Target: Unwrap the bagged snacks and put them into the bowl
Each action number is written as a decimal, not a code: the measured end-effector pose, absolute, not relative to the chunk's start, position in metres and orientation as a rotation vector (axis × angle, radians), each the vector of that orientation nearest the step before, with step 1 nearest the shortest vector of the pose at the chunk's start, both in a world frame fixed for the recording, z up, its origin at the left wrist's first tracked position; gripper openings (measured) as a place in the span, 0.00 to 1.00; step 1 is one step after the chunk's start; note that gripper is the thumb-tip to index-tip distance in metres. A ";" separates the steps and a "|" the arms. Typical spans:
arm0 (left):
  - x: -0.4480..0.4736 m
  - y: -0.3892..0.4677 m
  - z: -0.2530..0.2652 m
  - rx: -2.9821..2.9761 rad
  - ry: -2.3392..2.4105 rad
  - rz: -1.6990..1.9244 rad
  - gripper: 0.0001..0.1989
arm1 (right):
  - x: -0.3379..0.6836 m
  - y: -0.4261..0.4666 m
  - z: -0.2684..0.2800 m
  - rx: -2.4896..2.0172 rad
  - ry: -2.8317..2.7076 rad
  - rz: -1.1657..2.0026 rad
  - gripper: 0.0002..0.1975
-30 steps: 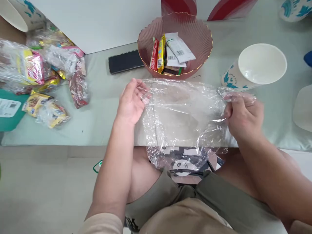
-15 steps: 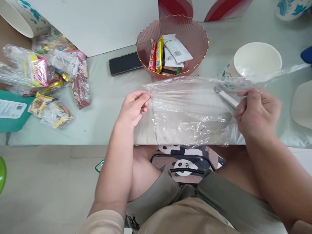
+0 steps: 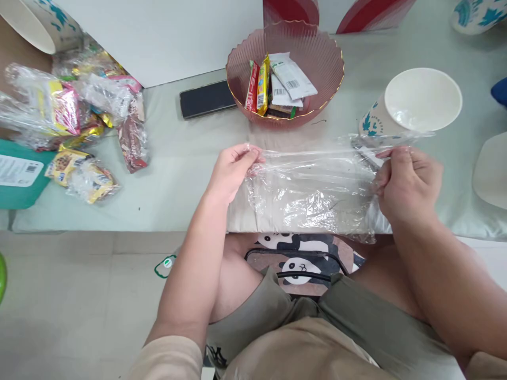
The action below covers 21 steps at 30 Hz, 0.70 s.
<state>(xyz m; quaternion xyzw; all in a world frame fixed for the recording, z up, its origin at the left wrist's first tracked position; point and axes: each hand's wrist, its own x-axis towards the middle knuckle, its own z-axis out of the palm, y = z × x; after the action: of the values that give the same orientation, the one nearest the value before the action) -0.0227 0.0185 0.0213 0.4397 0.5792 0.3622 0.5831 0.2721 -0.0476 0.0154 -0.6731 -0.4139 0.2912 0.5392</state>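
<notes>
A thin, crinkled sheet of clear plastic film (image 3: 312, 184) stretches between my two hands above the table's front edge. My left hand (image 3: 237, 163) pinches its left end between thumb and fingers. On the other side, my right hand (image 3: 410, 182) is closed round the right end, knuckles up. Beneath the film, close to my right fingers, lies a white-handled tool (image 3: 369, 157) with a metal tip, partly covered. A white paper cup (image 3: 372, 121) with blue leaf prints leans just beyond my right hand. Whether the film is a bag or a single sheet, I cannot tell.
A pink ribbed bowl (image 3: 317, 103) with wrapped snacks stands behind the film, beside a black phone (image 3: 208, 99). Several snack packets (image 3: 67, 111) pile up at left near a teal container (image 3: 27, 195). A white box (image 3: 166, 31) stands at the back.
My right hand has drawn a little left and closer to my left hand. The film's loose tail at the far right has come in, uncovering more of the cup.
</notes>
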 end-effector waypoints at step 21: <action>-0.041 0.021 0.035 0.934 1.194 0.590 0.21 | 0.268 -0.050 0.019 -1.643 -1.032 0.611 0.12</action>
<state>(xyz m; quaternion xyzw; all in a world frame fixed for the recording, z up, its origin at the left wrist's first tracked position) -0.0412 0.0207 0.0349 0.4171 0.5333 0.2637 0.6871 0.2682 -0.0504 0.0194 -0.6871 -0.4316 0.2555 0.5258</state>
